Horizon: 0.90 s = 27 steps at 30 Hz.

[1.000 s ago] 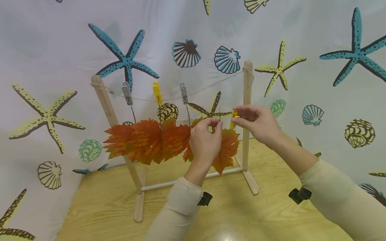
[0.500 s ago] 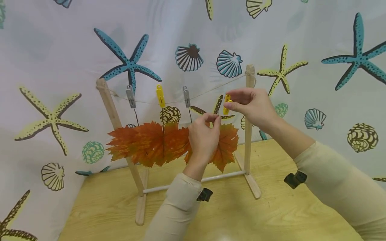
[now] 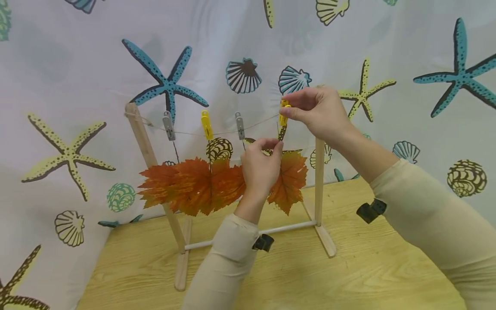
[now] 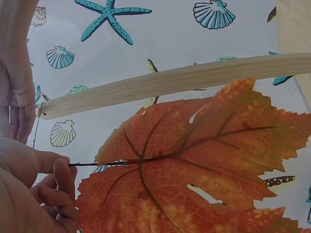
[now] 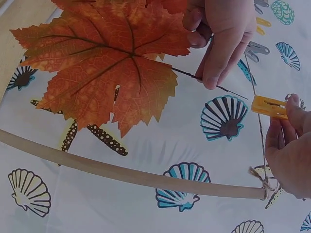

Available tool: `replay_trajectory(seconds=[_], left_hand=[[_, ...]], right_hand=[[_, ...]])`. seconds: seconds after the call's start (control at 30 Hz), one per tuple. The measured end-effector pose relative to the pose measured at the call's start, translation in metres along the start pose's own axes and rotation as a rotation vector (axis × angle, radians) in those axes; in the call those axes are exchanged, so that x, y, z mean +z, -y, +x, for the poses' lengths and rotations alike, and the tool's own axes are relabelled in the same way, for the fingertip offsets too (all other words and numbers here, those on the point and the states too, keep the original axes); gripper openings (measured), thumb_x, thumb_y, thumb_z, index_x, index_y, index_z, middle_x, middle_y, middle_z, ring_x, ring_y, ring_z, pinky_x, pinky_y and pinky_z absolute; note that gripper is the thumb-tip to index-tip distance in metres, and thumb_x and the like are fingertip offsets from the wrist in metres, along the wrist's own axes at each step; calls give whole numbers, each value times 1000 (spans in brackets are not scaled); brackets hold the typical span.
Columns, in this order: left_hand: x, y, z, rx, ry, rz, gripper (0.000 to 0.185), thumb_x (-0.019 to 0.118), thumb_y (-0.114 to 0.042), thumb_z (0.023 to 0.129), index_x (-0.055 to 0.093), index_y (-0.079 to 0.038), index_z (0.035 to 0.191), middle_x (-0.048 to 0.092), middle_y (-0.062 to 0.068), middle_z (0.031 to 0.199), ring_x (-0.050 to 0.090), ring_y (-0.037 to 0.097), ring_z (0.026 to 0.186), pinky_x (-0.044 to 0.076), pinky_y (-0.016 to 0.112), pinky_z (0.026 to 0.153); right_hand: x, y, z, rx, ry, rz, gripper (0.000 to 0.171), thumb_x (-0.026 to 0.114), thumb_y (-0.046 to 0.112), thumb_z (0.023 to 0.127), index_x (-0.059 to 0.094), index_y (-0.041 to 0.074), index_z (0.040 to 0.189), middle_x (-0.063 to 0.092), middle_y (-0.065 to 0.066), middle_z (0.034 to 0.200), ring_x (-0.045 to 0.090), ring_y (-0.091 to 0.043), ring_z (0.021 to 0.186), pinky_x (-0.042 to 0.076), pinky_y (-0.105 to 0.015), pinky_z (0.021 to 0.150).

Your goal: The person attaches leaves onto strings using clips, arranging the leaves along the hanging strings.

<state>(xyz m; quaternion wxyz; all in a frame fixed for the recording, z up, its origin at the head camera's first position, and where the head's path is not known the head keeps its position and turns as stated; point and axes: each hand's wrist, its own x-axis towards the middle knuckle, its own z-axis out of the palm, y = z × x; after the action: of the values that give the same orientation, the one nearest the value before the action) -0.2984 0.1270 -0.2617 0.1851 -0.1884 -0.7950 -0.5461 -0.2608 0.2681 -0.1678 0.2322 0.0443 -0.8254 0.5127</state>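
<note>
Already three leaves (image 3: 193, 185) hang from clips on the string (image 3: 221, 131) of the wooden rack (image 3: 319, 172); a fourth leaf (image 3: 290, 183) is not yet clipped. Left hand (image 3: 260, 165) pinches that leaf's stem just below the string, near the rack's right post, fingers curled tight. Right hand (image 3: 315, 113) pinches a yellow clip (image 3: 284, 113) at the string, right above the stem tip. Clip jaw state too small to tell. Rack stands on the wooden surface (image 3: 348, 275).
</note>
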Motion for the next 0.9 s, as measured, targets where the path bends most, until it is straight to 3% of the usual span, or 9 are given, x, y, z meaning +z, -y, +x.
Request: replay_trajectory(seconds=[0.37,0.67,0.9], left_hand=[[0,-2,5,30,-23,48,16,70,-25,95,78,-12,100,77,0,96,65,18,76,48,32,65],[2,-3,7,57,-58,49,16,70,-26,94,79,-12,99,78,0,94,57,14,64,40,26,56],[-1,-4,8,81,-80,41,15,70,-24,95,78,-13,98,77,0,95,60,15,61,42,23,52]], right_hand=[[1,13,14,-33,-31,78,26,77,18,87,76,5,110,75,2,101,68,-14,95,54,-25,89],[4,11,19,-5,-7,-26,24,77,16,88,76,4,109,77,1,98,69,-11,97,54,-27,90],[11,11,20,-8,17,-82,23,76,17,89,76,6,109,76,-6,103,69,-14,98,52,-30,90]])
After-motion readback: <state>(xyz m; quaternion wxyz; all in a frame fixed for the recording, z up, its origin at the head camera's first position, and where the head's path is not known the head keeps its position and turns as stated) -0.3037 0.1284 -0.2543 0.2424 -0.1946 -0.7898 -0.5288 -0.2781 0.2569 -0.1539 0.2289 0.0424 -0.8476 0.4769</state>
